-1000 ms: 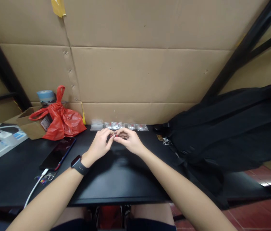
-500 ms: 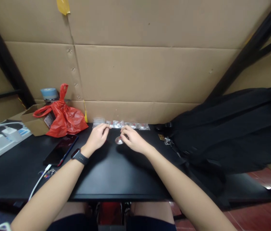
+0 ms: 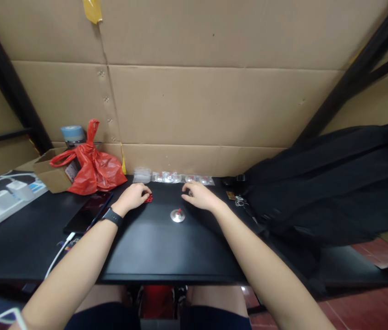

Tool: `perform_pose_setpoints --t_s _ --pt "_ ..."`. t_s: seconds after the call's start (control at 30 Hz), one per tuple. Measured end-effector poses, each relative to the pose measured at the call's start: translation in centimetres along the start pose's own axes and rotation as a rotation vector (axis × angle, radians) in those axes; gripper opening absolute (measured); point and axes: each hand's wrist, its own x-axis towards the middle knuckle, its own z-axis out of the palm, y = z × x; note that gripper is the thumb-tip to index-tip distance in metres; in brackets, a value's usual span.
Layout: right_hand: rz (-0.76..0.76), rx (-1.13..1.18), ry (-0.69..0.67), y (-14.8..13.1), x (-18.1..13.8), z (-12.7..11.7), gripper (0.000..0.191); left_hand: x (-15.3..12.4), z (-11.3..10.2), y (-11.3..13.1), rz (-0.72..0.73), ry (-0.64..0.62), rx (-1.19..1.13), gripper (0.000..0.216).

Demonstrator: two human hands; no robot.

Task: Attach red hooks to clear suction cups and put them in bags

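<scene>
A round silvery metal disc (image 3: 176,217) with a small red piece upright at its centre lies on the black table (image 3: 139,256), touched by neither hand. My left hand (image 3: 135,196) rests left of it, fingers curled down at a cluster of small red pieces (image 3: 149,198). Whether one is pinched is hidden by the fingers. To the disc's upper right, my right hand (image 3: 199,195) is low over the table, its thumb and forefinger apart around a small shiny item (image 3: 190,194) that is mostly covered. A dark watch (image 3: 113,217) is on my left wrist.
Clear packets with silvery discs (image 3: 169,177) line the back cardboard wall (image 3: 194,110), beside a stack of clear bags (image 3: 142,174). A red plastic bag (image 3: 99,169), phone (image 3: 89,213) and power strip (image 3: 8,204) are left. Black fabric (image 3: 328,183) and keys (image 3: 240,201) lie right.
My right hand has let go of the disc, which now sits nearer me on the table, and moved right. My left hand has shifted left and down to the red pieces.
</scene>
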Motion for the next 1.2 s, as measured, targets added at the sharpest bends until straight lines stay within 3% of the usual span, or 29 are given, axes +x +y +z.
perform_pose_setpoints --t_s 0.1,0.2,0.5,0.67,0.87,1.0,1.2 --pt "0.105 -0.041 -0.038 2.2 0.1 0.4 0.025 0.0 0.1 0.3 -0.04 -0.002 0.045 0.016" --pt "0.141 -0.031 -0.067 3.2 0.2 0.4 0.023 -0.1 0.2 0.8 -0.075 -0.011 0.113 0.015" --pt "0.251 -0.038 -0.057 3.4 0.0 -0.3 0.019 -0.1 0.7 1.4 -0.145 -0.024 0.143 0.015" --pt "0.25 -0.045 0.051 3.1 0.0 -0.3 0.022 0.0 0.9 1.2 -0.133 -0.028 0.125 0.018" --pt "0.156 0.235 0.239 0.5 0.1 -0.1 0.027 0.0 -0.6 1.7 -0.067 0.078 -0.05 0.021" --pt "-0.027 0.415 0.27 -2.6 0.0 0.0 0.031 -0.2 -1.6 3.8 0.003 0.186 -0.363 0.022" --pt "-0.144 0.594 0.351 -6.0 -0.5 0.0 0.031 -0.5 -1.9 6.6 0.018 0.236 -0.552 0.019"
